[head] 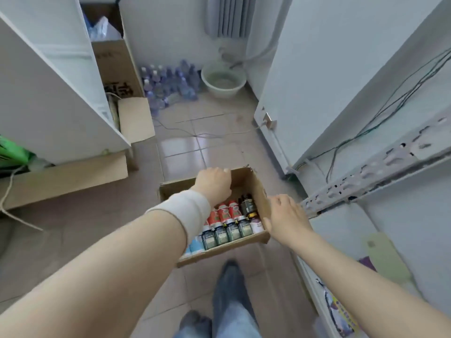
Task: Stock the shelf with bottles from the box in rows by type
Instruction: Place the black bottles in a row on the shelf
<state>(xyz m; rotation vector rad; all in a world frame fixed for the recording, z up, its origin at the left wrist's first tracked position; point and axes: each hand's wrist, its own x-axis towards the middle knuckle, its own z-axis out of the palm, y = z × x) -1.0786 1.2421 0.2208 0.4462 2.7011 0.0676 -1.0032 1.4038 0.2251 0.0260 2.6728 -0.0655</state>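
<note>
Bare forearms over square cardboard box [253, 189] of capped bottles [231, 225]; left hand [214, 185] loosely curled, right hand [285, 215] spread flat.

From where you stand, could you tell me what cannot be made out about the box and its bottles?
Head view only:
- Bottle labels: too small and blurred to read.
- Bottles at the box's left side: covered by the left forearm and white wrist wrap.
- Left hand: fingers curl out of sight, so any grasp is unclear.
- Right hand: on the box's right wall; fingertips hidden.
- Shelf: cut by the right edge.
</note>
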